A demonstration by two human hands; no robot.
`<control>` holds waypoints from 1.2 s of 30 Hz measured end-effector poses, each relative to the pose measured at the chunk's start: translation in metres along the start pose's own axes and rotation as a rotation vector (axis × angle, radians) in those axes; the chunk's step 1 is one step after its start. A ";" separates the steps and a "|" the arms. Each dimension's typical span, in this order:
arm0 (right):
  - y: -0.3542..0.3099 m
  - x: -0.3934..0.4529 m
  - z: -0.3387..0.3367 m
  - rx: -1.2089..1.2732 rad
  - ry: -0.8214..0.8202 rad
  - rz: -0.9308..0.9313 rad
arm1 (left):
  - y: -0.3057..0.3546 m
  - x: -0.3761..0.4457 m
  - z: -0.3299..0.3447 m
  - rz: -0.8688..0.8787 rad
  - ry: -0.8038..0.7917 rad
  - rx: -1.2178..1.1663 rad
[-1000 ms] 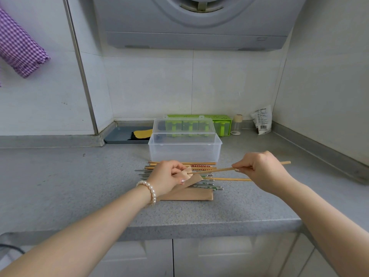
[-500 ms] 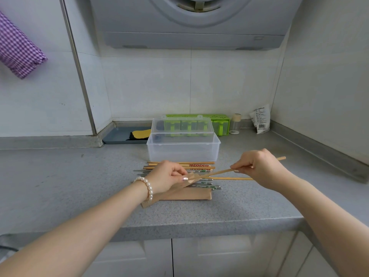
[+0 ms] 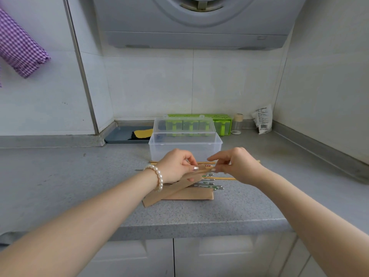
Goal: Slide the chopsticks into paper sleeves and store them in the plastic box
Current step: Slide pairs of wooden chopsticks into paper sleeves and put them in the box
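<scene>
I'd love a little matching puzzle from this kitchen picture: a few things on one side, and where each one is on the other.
Things:
1. paper sleeve
2. plastic box
3. green container
4. checked cloth

Places:
A. against the back wall, behind the box
B. hanging at upper left
C. pinched in the left hand
D. on the counter, lid open, beyond the hands

Pairs: 1-C, 2-D, 3-A, 4-B

The countertop (image 3: 60,186) is showing matt, speckled grey stone. The plastic box (image 3: 185,145) is looking clear and smooth. The paper sleeves (image 3: 191,194) are lying as matt brown kraft paper. The loose chopsticks (image 3: 211,185) are gleaming as polished metal beside pale bare wood ones. A bracelet (image 3: 157,176) of glossy pearly beads is shining.
</scene>
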State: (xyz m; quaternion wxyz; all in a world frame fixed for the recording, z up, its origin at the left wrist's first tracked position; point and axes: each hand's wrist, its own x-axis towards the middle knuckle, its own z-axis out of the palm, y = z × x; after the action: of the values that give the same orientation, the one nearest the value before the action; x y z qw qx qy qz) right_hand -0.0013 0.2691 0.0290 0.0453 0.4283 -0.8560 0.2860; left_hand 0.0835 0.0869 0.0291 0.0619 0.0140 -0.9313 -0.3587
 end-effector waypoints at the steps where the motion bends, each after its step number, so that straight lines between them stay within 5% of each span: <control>1: -0.002 0.002 0.004 -0.001 -0.015 -0.010 | 0.002 0.000 0.002 0.010 0.001 0.004; 8: 0.004 0.002 -0.015 -0.096 0.022 0.078 | -0.007 -0.001 0.003 -0.053 0.019 0.018; 15: 0.041 -0.008 -0.032 0.443 0.134 0.309 | -0.017 0.001 -0.002 -0.070 0.043 -0.052; 22: 0.036 -0.002 -0.008 0.559 0.003 0.288 | -0.007 0.005 0.010 -0.055 -0.005 -0.059; 25: 0.051 0.003 -0.007 0.608 0.070 0.344 | -0.010 0.006 0.007 -0.073 0.016 -0.048; 31: 0.097 0.003 0.026 0.014 0.025 0.444 | -0.014 0.004 0.004 -0.104 -0.014 -0.068; 36: 0.111 0.000 0.041 -0.157 0.071 0.351 | -0.013 0.003 0.005 -0.108 -0.048 -0.069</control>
State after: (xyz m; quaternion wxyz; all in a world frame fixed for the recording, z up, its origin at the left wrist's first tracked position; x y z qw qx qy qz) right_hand -0.0792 0.2993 -0.0552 0.0581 0.2571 -0.9351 0.2367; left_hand 0.0799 0.0802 0.0168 0.0207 0.0538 -0.9175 -0.3936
